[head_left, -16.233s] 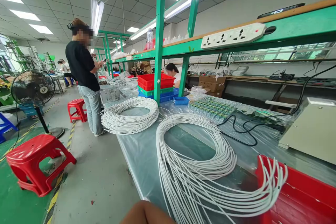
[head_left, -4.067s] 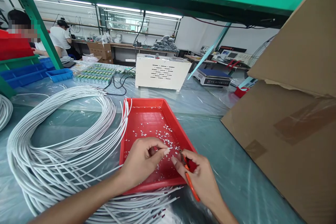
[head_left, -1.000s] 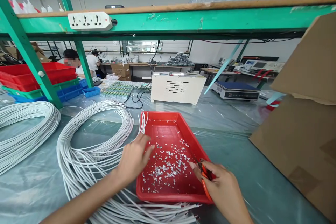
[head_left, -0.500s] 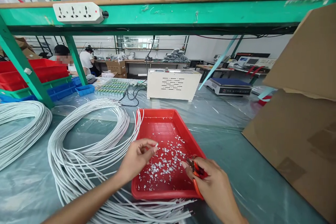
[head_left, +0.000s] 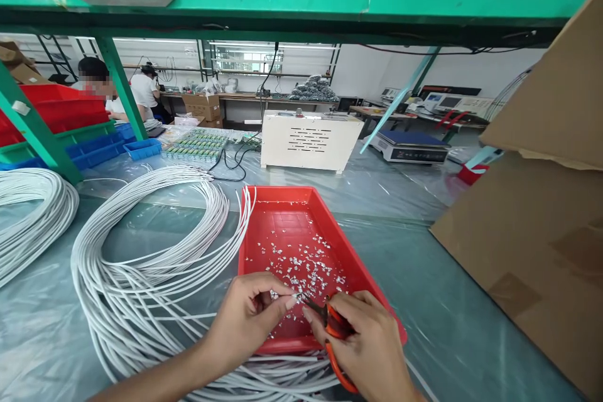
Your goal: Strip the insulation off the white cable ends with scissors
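Left hand (head_left: 249,323): pinching white cable end (head_left: 295,296) | Right hand (head_left: 370,342): gripping orange-handled cutters (head_left: 335,365), tips close to that end | Red tray (head_left: 349,251): beneath, presumably to catch scraps (head_left: 316,275) | Cable coil (head_left: 89,251): on counter (head_left: 400,251) beside tray, apparently for reach

Two bare hands (head_left: 242,320); one orange-handled cutter (head_left: 332,320); two nearby cable coils (head_left: 162,229); one scale (head_left: 409,149).

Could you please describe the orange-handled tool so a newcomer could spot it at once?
Find the red tray on the table, strewn with small pale scraps. Over its near end, the right hand holds the tool. Its orange handles and dark tip set it apart from the white cables beside the tray.
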A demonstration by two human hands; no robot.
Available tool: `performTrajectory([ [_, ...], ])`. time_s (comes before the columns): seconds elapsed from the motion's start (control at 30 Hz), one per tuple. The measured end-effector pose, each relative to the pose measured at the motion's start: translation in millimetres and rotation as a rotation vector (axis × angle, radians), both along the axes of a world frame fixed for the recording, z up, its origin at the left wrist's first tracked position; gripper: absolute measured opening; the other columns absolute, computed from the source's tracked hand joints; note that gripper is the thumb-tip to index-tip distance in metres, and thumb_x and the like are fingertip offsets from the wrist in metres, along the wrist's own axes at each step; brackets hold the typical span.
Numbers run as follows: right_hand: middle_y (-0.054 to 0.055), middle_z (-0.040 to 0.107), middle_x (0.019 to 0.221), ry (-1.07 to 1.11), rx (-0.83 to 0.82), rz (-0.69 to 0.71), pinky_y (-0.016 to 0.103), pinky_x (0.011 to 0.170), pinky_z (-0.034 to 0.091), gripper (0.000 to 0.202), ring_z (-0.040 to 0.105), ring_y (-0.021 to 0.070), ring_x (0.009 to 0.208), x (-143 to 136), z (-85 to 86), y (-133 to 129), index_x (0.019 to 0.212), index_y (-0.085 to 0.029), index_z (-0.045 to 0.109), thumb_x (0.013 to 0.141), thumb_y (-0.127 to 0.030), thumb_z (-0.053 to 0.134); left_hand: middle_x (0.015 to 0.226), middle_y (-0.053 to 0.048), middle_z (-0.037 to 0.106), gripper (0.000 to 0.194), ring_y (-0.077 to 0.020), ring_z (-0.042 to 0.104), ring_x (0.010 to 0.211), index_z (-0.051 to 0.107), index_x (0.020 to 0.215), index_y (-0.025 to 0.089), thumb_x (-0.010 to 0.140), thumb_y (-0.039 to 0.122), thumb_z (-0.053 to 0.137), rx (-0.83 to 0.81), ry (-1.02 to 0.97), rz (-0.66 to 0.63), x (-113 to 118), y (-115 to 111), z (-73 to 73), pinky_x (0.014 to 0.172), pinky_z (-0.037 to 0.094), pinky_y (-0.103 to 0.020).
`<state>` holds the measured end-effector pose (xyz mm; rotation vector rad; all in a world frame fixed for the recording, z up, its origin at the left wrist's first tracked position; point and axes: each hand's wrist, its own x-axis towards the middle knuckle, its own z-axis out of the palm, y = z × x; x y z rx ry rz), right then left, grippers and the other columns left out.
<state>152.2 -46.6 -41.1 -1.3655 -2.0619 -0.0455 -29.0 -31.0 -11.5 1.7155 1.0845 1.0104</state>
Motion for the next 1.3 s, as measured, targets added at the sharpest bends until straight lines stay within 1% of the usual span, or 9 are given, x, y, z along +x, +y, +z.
performTrajectory([
  [0.13, -0.005, 0.044, 0.046, -0.019, 0.02, 0.007, 0.025, 0.056, 0.028, 0.032, 0.039, 0.0113, 0.046, -5, -0.3, -1, 0.053, -0.02, 0.035, 0.075, -0.027, 0.057, 0.068, -0.004, 0.066, 0.015, -0.0131, 0.055, 0.061, 0.067, 0.073, 0.013, 0.079, 0.022, 0.056, 0.029, 0.001, -0.015, -2, -3, -0.3, 0.059, 0.043, -0.023],
  [0.37, -0.007, 0.041, 0.044, 0.032, 0.072, 0.003, 0.024, 0.057, 0.027, 0.03, 0.033, 0.0097, 0.044, -9, -2.3, -1, 0.051, -0.02, 0.034, 0.073, -0.022, 0.055, 0.068, -0.004, 0.066, 0.014, -0.0132, 0.057, 0.062, 0.066, 0.07, 0.014, 0.079, 0.019, 0.055, 0.01, 0.074, -0.022, -1, -3, 4.6, 0.06, 0.043, -0.022],
  [0.57, -0.006, 0.042, 0.045, 0.006, 0.047, 0.001, 0.023, 0.055, 0.026, 0.031, 0.034, 0.0102, 0.044, -9, -2.6, -2, 0.051, -0.02, 0.033, 0.073, -0.023, 0.055, 0.067, -0.004, 0.066, 0.017, -0.0134, 0.057, 0.061, 0.066, 0.07, 0.014, 0.08, 0.021, 0.055, 0.009, 0.112, -0.05, -3, -3, 5.1, 0.059, 0.042, -0.022],
  [0.8, -0.005, 0.044, 0.044, -0.01, 0.047, 0.01, 0.023, 0.054, 0.026, 0.029, 0.037, 0.0111, 0.046, -10, -1.3, -3, 0.05, -0.02, 0.034, 0.071, -0.019, 0.053, 0.066, -0.004, 0.065, 0.012, -0.0132, 0.056, 0.06, 0.065, 0.068, 0.013, 0.076, 0.018, 0.059, -0.009, 0.058, -0.039, -2, -3, 2.4, 0.058, 0.042, -0.022],
  [0.9, -0.004, 0.045, 0.045, -0.022, 0.041, 0.017, 0.023, 0.054, 0.026, 0.027, 0.039, 0.0115, 0.047, -10, -1.9, -4, 0.05, -0.02, 0.035, 0.071, -0.017, 0.053, 0.064, -0.003, 0.064, 0.011, -0.0123, 0.055, 0.059, 0.066, 0.067, 0.014, 0.076, 0.015, 0.06, 0.009, 0.036, -0.055, -2, -3, 0.7, 0.056, 0.041, -0.021],
  [0.97, -0.004, 0.046, 0.046, -0.027, 0.034, 0.017, 0.023, 0.054, 0.026, 0.026, 0.039, 0.0116, 0.047, -10, -2.4, -5, 0.051, -0.02, 0.036, 0.071, -0.018, 0.053, 0.063, -0.003, 0.063, 0.011, -0.0119, 0.054, 0.058, 0.066, 0.067, 0.014, 0.075, 0.014, 0.06, 0.047, 0.035, -0.052, -2, -4, -0.2, 0.055, 0.041, -0.021],
  [1.07, -0.004, 0.046, 0.046, -0.024, 0.031, 0.012, 0.023, 0.054, 0.026, 0.027, 0.039, 0.0117, 0.047, -11, -2.8, -5, 0.051, -0.02, 0.036, 0.071, -0.018, 0.054, 0.063, -0.003, 0.063, 0.011, -0.0114, 0.055, 0.058, 0.065, 0.066, 0.014, 0.076, 0.013, 0.06, 0.153, 0.065, -0.024, -3, -6, -1.7, 0.054, 0.04, -0.02],
  [1.23, -0.005, 0.045, 0.045, -0.015, 0.037, 0.008, 0.023, 0.054, 0.025, 0.028, 0.037, 0.0114, 0.046, -13, -2.1, -4, 0.05, -0.02, 0.033, 0.069, -0.016, 0.053, 0.067, -0.003, 0.064, 0.015, -0.0108, 0.057, 0.059, 0.063, 0.073, 0.014, 0.079, 0.005, 0.053, 0.491, 0.147, -0.02, -5, -10, -5.8, 0.055, 0.04, -0.019],
  [1.3, -0.005, 0.043, 0.044, -0.007, 0.039, 0.007, 0.023, 0.053, 0.025, 0.029, 0.036, 0.0112, 0.046, -13, -1.9, -5, 0.05, -0.02, 0.032, 0.069, -0.016, 0.053, 0.068, -0.004, 0.065, 0.015, -0.0114, 0.058, 0.06, 0.063, 0.076, 0.013, 0.079, 0.004, 0.052, 0.578, 0.171, -0.012, -6, -11, -6.9, 0.055, 0.04, -0.019],
])
